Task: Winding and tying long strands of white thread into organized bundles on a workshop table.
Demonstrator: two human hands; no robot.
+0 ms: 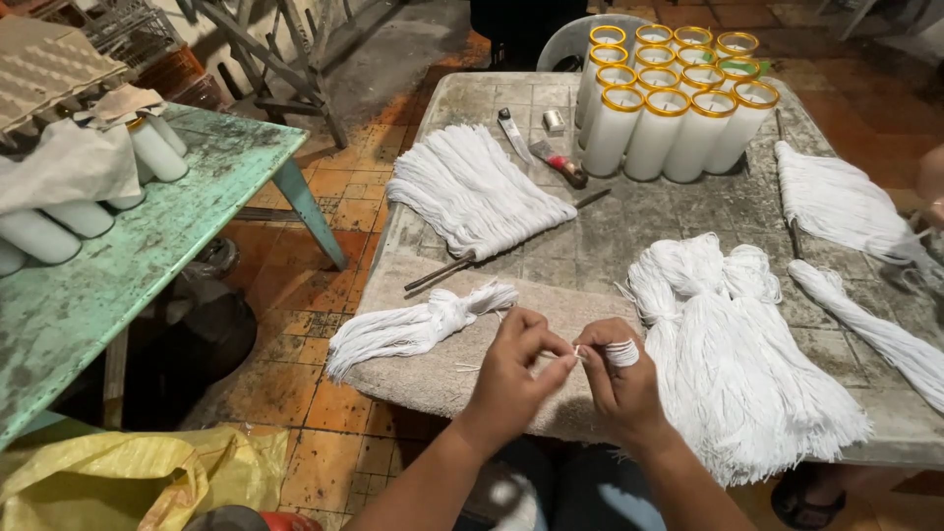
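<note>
Your left hand (516,369) and your right hand (619,379) meet low in the middle of the frame, above the grey table (590,256). Both pinch one thin white string (575,354) between finger and thumb. A little coil of it wraps a right finger. Just right of your hands lies a big white string bundle (737,364). A smaller bundle (413,329) lies to the left. Tall white candles (678,108) stand at the top.
</note>
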